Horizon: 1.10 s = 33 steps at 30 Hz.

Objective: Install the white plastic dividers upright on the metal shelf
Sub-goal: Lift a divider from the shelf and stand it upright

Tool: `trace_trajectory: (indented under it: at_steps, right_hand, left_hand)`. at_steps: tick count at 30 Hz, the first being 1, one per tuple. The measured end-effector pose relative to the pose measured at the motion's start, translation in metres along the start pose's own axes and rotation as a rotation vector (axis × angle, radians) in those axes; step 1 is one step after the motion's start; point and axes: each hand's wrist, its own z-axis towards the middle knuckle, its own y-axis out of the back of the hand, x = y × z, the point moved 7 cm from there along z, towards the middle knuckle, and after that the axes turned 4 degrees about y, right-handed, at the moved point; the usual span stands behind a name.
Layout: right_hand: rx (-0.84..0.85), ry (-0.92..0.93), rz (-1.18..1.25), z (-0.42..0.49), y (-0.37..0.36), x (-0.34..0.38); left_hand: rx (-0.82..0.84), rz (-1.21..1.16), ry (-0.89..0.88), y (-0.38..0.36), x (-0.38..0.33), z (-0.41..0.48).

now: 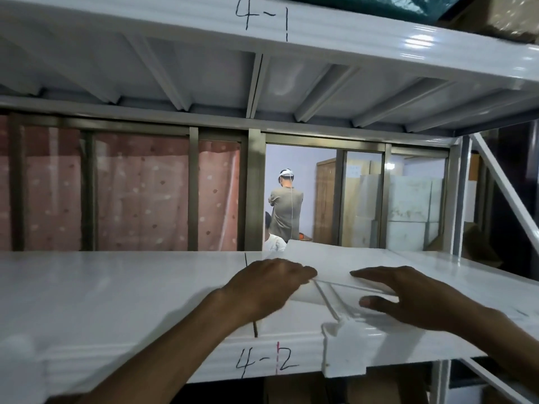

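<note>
A white metal shelf (116, 287) marked "4-2" on its front edge fills the lower half of the view. White plastic dividers (344, 260) lie flat in a stack on it, right of centre, with a notched end (344, 360) hanging over the front lip. My left hand (262, 287) grips the stack's left edge, fingers curled over it. My right hand (408, 295) rests on top of the stack, fingers spread flat and thumb against the near side. No divider stands upright.
The shelf above (291, 24) is marked "4-1" and hangs low overhead. A slanted brace (501, 188) and post stand at the right. Behind the shelf are a window frame, a pink curtain (140, 193) and a person (284, 208) facing away.
</note>
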Motion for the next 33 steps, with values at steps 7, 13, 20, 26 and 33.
trace_trajectory:
  at_steps: [7,13,20,26,33]
  right_hand:
    - [-0.19,0.0,0.017,0.029,0.006,0.008]
    - [-0.289,0.082,0.134,0.061,0.015,0.076]
    - [-0.348,0.149,0.29,0.094,0.017,0.143]
    - [-0.34,0.298,0.603,0.105,0.024,0.213]
    - [-0.215,0.376,0.84,0.114,0.004,0.283]
  left_hand:
    - [-0.33,-0.304,0.195,0.056,0.054,-0.006]
    - [-0.483,-0.899,0.583,0.078,0.097,-0.021]
    - [-0.736,-1.149,0.72,0.123,0.114,-0.043]
    - [-0.731,-1.028,0.758,0.172,0.134,-0.063]
    - [-0.605,-0.914,0.728,0.2,0.145,-0.094]
